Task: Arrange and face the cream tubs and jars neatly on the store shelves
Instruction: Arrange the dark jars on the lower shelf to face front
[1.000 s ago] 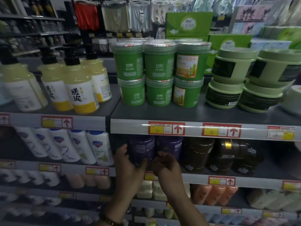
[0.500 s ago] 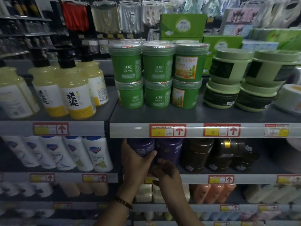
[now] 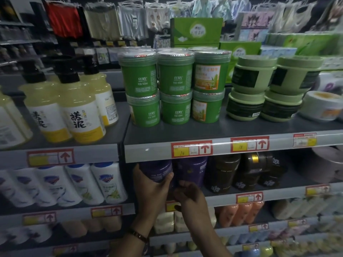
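Just below the red price tag [image 3: 191, 149], the left hand [image 3: 150, 186] clasps the left side of a purple jar [image 3: 157, 170], thumb across its front. Lower under the tag, the right hand [image 3: 191, 199] curls at the jar's base, close to the left hand; I cannot tell whether it grips.

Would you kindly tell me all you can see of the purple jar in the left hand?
The purple jar is dark, plastic-looking and round, with pale print. It is upright on the second shelf, its top hidden by the rail above. The left hand grips its lower part; a matching jar stands beside it.
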Motion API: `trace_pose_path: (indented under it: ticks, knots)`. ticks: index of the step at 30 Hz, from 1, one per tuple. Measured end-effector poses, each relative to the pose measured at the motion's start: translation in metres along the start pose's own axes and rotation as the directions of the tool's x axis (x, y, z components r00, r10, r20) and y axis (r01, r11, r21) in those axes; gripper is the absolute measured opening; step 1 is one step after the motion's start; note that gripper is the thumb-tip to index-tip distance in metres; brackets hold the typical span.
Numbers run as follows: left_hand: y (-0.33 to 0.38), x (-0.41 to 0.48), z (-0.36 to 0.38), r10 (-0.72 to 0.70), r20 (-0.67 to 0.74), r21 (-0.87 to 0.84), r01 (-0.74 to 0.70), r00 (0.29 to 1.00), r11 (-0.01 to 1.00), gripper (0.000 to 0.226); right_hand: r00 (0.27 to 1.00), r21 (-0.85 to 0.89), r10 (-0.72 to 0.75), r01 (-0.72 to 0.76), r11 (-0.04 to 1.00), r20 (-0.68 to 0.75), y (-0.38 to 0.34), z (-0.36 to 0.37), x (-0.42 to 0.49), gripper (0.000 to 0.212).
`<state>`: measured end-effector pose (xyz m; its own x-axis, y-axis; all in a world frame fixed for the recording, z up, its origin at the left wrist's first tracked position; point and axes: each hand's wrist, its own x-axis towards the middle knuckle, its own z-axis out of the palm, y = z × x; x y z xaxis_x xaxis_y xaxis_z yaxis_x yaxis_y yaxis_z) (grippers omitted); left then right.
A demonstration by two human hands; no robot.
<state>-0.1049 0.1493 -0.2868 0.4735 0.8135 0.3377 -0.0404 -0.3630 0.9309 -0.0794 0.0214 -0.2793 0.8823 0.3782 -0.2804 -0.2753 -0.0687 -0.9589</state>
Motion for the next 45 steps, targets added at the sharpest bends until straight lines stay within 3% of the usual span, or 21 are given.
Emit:
trace_pose_path:
  ticks: [16,20,26,33,40,45]
  knots:
    - [0.016,0.008,-0.027,-0.090,0.048,-0.198,0.098,0.995,0.975,0.097,0.989,0.084,-0.136,0.131,0.988,0.055,-0.002,0.025,0.000,0.054]
    - [0.020,0.003,-0.027,-0.103,0.048,-0.224,0.111,0.994,0.968,0.095,0.981,0.098,-0.182,0.175,0.980,0.071,0.003,0.029,0.003,0.052]
    - [0.018,-0.005,-0.022,-0.144,0.054,-0.250,0.153,0.988,0.956,0.069,0.969,0.116,-0.239,0.231,0.966,0.059,0.008,0.031,0.000,0.017]
    - [0.025,-0.012,-0.023,-0.142,0.038,-0.277,0.147,0.989,0.950,0.055,0.948,0.133,-0.297,0.282,0.950,0.116,0.004,0.031,-0.006,0.031]
    - [0.020,-0.017,-0.029,-0.123,0.085,-0.257,0.141,0.989,0.956,0.050,0.933,0.132,-0.354,0.343,0.930,0.071,0.013,0.031,-0.001,0.034]
    - [0.021,-0.016,-0.032,-0.142,0.139,-0.256,0.174,0.980,0.951,0.025,0.923,0.186,-0.385,0.375,0.908,0.020,0.015,0.034,0.004,0.041]
